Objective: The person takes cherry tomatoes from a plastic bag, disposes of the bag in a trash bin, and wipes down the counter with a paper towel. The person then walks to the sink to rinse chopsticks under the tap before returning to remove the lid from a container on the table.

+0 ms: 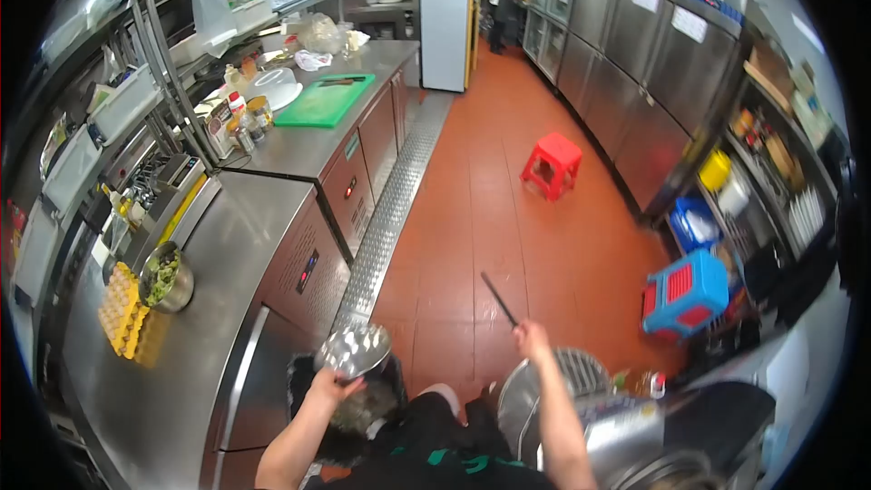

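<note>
My left hand [335, 387] grips the rim of a shiny metal bowl [356, 350], tilted over a black bin [299, 381] on the floor. Clear plastic-looking stuff [365, 406] shows in the bin, its details unclear. Out to the right, my right hand [532, 341] is closed around a thin dark rod [498, 297] that points forward and up to the left. What kind of tool the rod is, I cannot make out. Just below that arm stands a round metal container with a grated top [581, 372].
A steel counter [227, 245] runs along the left, with an egg tray [121, 310], a pot of greens [163, 279] and a green cutting board [325, 100]. A red stool [552, 166] stands on the floor; a blue stool [699, 286] is at right. A person [502, 4] stands far back.
</note>
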The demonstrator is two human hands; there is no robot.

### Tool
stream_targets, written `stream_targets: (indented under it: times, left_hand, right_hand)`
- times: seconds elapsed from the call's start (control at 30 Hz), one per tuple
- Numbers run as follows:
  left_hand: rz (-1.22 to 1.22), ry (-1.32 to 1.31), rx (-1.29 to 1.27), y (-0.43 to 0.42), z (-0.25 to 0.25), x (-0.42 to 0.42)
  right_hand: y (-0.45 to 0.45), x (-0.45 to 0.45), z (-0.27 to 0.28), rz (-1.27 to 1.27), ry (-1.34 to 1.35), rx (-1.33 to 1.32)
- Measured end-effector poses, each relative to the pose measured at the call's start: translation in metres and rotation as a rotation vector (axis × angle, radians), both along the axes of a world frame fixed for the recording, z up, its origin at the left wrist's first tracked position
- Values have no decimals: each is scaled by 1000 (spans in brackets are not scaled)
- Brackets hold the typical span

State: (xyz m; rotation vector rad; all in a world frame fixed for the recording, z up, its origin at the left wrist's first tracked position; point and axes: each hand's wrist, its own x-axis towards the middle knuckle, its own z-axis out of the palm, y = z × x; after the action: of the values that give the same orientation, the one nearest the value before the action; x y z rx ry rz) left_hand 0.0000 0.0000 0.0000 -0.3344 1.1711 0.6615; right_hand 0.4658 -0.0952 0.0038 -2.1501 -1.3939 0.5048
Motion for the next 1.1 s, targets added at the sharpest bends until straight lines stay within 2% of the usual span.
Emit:
stream_targets:
  times: [0.03,0.07,0.1,0.2,0.27,0.3,0.33,0.4,0.43,0.47,0.5,0.53,0.6,0.67,0.7,0.77,0.83,0.9,0.97,1.0,1.03,1.1]
  left_hand:
    - [78,9,3,2,-20,-23]
    - [144,36,-10,3,-36,-48]
    - [175,184,-192,-10,-44,10]
    - [218,294,-30,127,-26,45]
    - [154,245,176,187,-32,67]
    - [130,178,213,221,-46,83]
    - [120,137,234,248,-34,107]
    - [52,28,281,312,-6,157]
    - [-8,-48,299,340,9,183]
    - [-63,-47,294,368,40,210]
    - [-122,-47,287,395,63,235]
    - [-205,-12,303,425,54,253]
    - [-292,-63,321,486,58,292]
    - [-444,-93,385,548,69,335]
    - [-444,-93,387,577,69,355]
    - [-494,-122,407,638,65,395]
    - [-492,-171,413,692,52,425]
    - [-530,-110,501,745,61,453]
    - [-449,-26,552,787,68,473]
    - [-389,39,611,815,71,483]
    - [-366,41,610,842,82,490]
    - [-390,138,718,887,109,492]
  right_hand:
    - [6,-14,-10,-6,-97,206]
    - [13,-30,9,-96,241,87]
    - [23,19,41,-248,518,-250]
    - [154,60,39,-230,610,-251]
    - [202,114,-59,-71,220,-95]
    - [218,127,-61,-70,138,-95]
    - [230,142,-67,-66,56,-96]
    - [251,172,-89,-117,-60,-476]
    - [254,186,-102,-235,8,-587]
    - [263,185,-77,-279,29,-659]
    - [259,204,-111,-329,29,-600]
    - [242,225,-157,-381,29,-545]
    - [257,240,-153,-474,45,-660]
    - [301,234,-105,-816,391,-659]
    - [318,250,-119,-816,392,-658]
    - [358,284,-145,-858,555,-684]
    - [424,321,-160,-881,588,-673]
    - [515,372,-155,-841,877,-391]
    - [647,387,-102,-634,629,-275]
    - [714,399,-82,-600,642,-235]
    - [776,420,-95,-481,615,-33]
    - [907,407,-13,-328,662,34]
